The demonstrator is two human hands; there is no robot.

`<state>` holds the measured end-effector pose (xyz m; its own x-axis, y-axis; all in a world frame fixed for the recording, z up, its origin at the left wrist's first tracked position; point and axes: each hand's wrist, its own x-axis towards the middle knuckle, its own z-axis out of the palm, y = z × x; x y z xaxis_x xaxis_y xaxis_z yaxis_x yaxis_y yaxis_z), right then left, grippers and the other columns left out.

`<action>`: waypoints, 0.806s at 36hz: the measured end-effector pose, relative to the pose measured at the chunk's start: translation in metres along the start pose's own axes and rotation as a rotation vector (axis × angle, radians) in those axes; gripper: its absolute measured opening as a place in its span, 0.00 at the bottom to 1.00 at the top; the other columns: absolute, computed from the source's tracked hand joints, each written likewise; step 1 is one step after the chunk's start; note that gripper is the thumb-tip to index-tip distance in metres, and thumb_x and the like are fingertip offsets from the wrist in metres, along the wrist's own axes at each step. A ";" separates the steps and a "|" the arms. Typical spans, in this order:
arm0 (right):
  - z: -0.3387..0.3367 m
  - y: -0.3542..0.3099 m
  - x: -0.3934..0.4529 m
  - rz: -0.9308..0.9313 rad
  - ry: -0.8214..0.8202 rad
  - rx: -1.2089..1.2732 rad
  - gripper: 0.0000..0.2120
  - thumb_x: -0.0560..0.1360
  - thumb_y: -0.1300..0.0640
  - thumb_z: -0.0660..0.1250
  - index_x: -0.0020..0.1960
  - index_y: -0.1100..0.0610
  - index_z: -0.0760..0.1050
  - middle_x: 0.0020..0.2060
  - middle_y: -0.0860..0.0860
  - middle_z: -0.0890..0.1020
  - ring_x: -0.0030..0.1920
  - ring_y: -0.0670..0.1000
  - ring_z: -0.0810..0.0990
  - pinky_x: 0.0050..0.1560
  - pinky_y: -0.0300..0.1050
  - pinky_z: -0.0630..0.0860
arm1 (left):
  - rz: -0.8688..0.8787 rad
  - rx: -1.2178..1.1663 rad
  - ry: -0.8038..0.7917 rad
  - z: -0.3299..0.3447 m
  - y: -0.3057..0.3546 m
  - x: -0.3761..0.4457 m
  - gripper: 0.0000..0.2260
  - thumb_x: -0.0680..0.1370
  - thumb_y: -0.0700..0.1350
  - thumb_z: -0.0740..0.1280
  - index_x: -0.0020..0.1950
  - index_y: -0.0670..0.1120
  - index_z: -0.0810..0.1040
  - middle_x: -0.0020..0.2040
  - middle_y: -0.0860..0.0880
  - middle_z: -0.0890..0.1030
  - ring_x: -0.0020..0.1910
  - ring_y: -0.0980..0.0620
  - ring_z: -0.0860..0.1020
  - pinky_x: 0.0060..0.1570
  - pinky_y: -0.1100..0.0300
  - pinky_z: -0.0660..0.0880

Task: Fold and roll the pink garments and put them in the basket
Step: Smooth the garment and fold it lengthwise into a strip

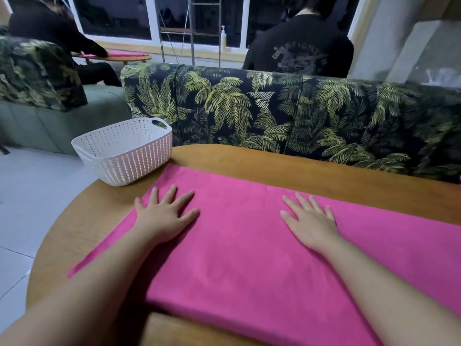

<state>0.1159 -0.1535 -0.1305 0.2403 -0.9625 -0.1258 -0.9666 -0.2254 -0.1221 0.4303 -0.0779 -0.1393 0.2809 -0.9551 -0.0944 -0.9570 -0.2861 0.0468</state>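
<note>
1. The left hand point(163, 216) lies flat, palm down, on a pink cloth point(249, 258), with its fingers point(185, 197) straight and spread apart, holding nothing.
2. The right hand point(310, 222) also lies flat, palm down, on the pink cloth, fingers straight and slightly fanned, holding nothing.
3. Both bare forearms reach in from the near edge, one on each side of the cloth's middle.
4. The pink cloth is spread smooth as a long flat band across a round wooden bench point(249, 158). It runs from the near left edge of the bench towards the far right, where it passes out of view.
5. A white plastic basket point(124, 156) with perforated walls stands on the bench just beyond the cloth's far left corner, close to it; whether they touch cannot be told. Nothing shows inside it.
6. Beyond the cloth, behind the bench, stands a sofa point(299, 116) covered in dark fabric printed with green palm leaves.
7. Past the sofa, a person in a dark top point(299, 51) sits with their back turned, before dark windows.
8. Far beyond the cloth's left end, another person in dark clothes point(50, 28) reaches over a second wooden bench carrying another pink cloth point(119, 54).
</note>
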 end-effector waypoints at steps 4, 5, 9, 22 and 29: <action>-0.002 0.010 0.015 -0.011 0.000 -0.006 0.27 0.79 0.35 0.42 0.77 0.37 0.46 0.78 0.43 0.46 0.78 0.49 0.43 0.75 0.57 0.41 | -0.035 -0.012 0.020 0.000 -0.004 0.008 0.28 0.75 0.72 0.44 0.74 0.70 0.48 0.79 0.54 0.47 0.78 0.44 0.44 0.70 0.34 0.48; -0.002 0.012 0.019 -0.010 0.002 -0.009 0.27 0.79 0.35 0.42 0.77 0.38 0.46 0.78 0.43 0.46 0.78 0.48 0.43 0.75 0.57 0.41 | -0.039 -0.017 0.023 0.001 -0.005 0.010 0.28 0.75 0.72 0.44 0.74 0.69 0.48 0.79 0.54 0.47 0.78 0.44 0.44 0.70 0.34 0.48; -0.003 0.012 0.025 0.001 -0.012 -0.032 0.28 0.80 0.35 0.40 0.78 0.41 0.44 0.78 0.44 0.45 0.78 0.49 0.42 0.75 0.58 0.41 | -0.032 0.000 0.025 0.001 -0.006 0.011 0.27 0.77 0.69 0.43 0.75 0.67 0.47 0.80 0.52 0.46 0.78 0.45 0.42 0.71 0.33 0.44; -0.008 -0.068 -0.094 -0.388 -0.109 0.070 0.30 0.82 0.44 0.53 0.79 0.52 0.50 0.78 0.48 0.48 0.78 0.49 0.42 0.77 0.53 0.41 | 0.560 -0.062 -0.075 0.007 0.051 -0.113 0.42 0.61 0.77 0.27 0.74 0.66 0.39 0.78 0.57 0.38 0.74 0.57 0.33 0.71 0.52 0.35; 0.011 -0.073 -0.142 -0.427 -0.123 0.044 0.31 0.81 0.42 0.52 0.79 0.52 0.47 0.78 0.48 0.47 0.77 0.48 0.41 0.76 0.53 0.39 | 0.572 -0.013 -0.035 0.014 0.030 -0.141 0.34 0.63 0.76 0.25 0.69 0.73 0.38 0.75 0.63 0.36 0.75 0.58 0.34 0.70 0.58 0.33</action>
<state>0.1530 0.0017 -0.1141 0.6282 -0.7590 -0.1709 -0.7745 -0.5893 -0.2301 0.3607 0.0493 -0.1388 -0.2844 -0.9551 -0.0833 -0.9550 0.2746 0.1125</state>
